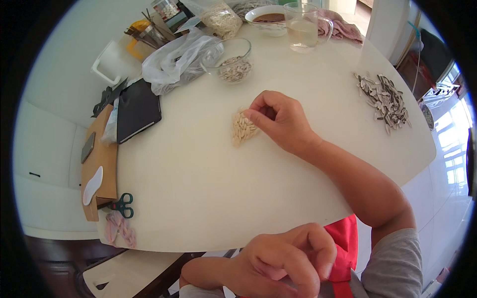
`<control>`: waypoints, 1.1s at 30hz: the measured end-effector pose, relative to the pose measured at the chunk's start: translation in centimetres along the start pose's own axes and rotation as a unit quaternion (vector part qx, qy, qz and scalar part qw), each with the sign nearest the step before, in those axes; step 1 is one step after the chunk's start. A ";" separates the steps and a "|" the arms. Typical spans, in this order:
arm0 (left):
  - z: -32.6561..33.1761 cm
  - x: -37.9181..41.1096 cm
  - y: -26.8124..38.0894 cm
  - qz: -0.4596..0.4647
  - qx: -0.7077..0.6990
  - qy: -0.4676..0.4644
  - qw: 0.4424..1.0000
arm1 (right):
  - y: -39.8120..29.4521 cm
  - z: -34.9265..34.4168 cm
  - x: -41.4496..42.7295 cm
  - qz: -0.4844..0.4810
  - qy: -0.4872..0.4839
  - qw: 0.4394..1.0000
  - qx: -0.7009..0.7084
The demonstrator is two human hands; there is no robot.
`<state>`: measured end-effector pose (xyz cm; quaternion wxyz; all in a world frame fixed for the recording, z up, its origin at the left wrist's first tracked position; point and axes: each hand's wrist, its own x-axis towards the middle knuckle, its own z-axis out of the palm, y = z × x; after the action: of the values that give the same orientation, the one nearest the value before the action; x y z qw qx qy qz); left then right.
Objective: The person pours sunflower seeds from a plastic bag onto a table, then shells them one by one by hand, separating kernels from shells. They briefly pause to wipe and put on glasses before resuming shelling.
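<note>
My right hand (281, 121) reaches over the white table, thumb and index fingertip together at the edge of a small heap of pale, cream-coloured seeds (244, 128). Whether a seed is between those fingertips is too small to tell. Close to the camera, near the table's front edge, my left hand (285, 257) is raised with bent fingers; its thumb tip is cut off by the picture's lower edge. Beyond the heap stands a clear glass bowl (235, 70) partly filled with greyish seeds or hulls. Striped sunflower seeds (385, 100) lie in a loose pile at the right.
At the back are a white bowl of brown liquid (270, 18), a glass mug (303, 31), a pink cloth (339, 26) and a plastic bag (179, 61). Leftward lie a black notebook (138, 108), a cardboard box (106, 149) and green-handled scissors (125, 205).
</note>
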<state>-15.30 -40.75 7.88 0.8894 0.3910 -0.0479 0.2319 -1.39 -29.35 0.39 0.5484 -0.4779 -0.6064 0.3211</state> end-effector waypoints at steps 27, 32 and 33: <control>0.3 0.6 -4.1 0.006 -0.097 -0.056 0.994 | 0.1 0.1 -0.4 -0.080 -0.044 0.995 -0.052; 0.1 0.5 -4.3 0.025 -0.092 -0.071 0.993 | 0.1 0.2 -0.4 -0.079 -0.046 0.994 -0.055; 0.1 0.4 -4.2 0.026 -0.092 -0.071 0.993 | 0.1 0.2 -0.4 -0.079 -0.046 0.994 -0.055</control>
<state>-13.04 -43.18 5.22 0.9095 0.3219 -0.1420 0.2215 -1.57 -29.67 0.08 0.5167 -0.4427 -0.6834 0.2644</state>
